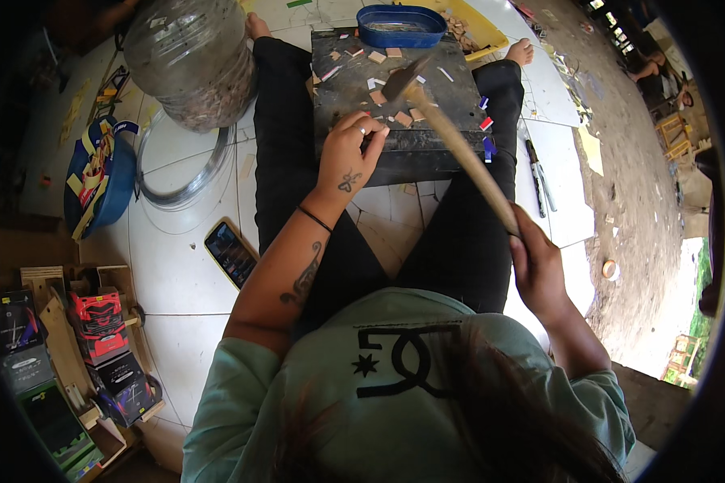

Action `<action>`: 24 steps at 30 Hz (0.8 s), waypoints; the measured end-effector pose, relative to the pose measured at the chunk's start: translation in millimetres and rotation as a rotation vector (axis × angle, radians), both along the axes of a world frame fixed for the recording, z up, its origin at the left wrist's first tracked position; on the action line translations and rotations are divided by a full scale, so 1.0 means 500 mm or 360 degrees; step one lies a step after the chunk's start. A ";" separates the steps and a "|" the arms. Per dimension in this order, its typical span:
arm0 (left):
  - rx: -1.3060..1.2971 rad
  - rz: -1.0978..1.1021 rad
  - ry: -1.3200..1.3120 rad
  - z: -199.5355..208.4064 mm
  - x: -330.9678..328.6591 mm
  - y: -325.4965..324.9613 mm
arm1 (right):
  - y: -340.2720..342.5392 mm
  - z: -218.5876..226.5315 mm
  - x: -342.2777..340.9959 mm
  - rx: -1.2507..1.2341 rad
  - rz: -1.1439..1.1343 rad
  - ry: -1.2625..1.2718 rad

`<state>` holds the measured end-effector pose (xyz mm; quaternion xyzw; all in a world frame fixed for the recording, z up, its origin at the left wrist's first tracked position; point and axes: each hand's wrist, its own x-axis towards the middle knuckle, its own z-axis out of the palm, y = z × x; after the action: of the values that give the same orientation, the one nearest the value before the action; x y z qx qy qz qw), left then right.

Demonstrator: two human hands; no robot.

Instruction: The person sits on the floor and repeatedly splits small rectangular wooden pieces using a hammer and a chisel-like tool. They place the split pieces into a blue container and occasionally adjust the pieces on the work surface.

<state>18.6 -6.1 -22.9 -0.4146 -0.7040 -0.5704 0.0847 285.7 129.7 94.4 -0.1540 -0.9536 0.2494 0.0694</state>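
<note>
My right hand is wrapped around the lower end of the wooden handle of a hammer. The dark hammer head hangs over a low black work board between my legs. At the board's near left part, my left hand has thumb and fingers pinched together; whatever they hold is too small to make out. Small wood pieces lie scattered beside the fingertips, with thin white strips farther back. A blue oval tub stands on the board's far edge.
Behind the tub sits a yellow tray of wood bits. To the left are a large clear plastic container, a wire coil, a blue basin, a phone and wooden toy trucks. Markers lie at right.
</note>
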 end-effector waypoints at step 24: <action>0.0069 0.0017 0.0181 -0.013 -0.008 0.005 | 0.012 0.008 -0.013 -0.0026 0.0015 0.0021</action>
<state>14.4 -3.7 -29.5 -0.4406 -0.6878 -0.5605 0.1366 279.2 135.7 98.2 -0.1483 -0.9518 0.2584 0.0731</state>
